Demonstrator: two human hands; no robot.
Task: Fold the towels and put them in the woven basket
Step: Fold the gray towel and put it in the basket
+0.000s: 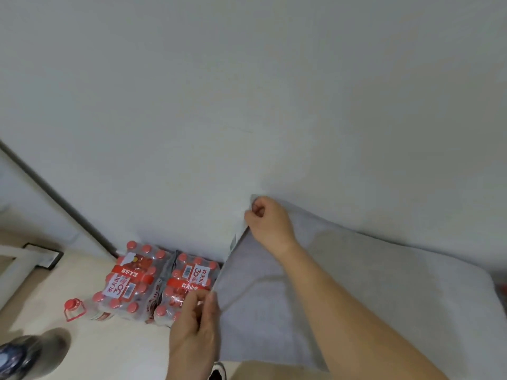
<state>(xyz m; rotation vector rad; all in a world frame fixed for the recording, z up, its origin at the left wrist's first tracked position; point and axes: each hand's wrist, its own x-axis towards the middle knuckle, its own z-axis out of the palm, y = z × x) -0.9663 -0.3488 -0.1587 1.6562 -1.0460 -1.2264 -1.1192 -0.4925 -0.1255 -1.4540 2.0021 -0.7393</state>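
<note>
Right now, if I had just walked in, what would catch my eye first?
First the grey towel, held up right of centre, its left edge pinched by the right hand at the top and the left hand lower down. Next come the two shrink-wrapped packs of red-capped bottles, which sit on the pale floor against the white wall, just left of the towel.

Towel (pixel 274 305) pale grey; bottle packs (pixel 153 281) red-capped, red-white labels; wall (pixel 247 91) white.
</note>
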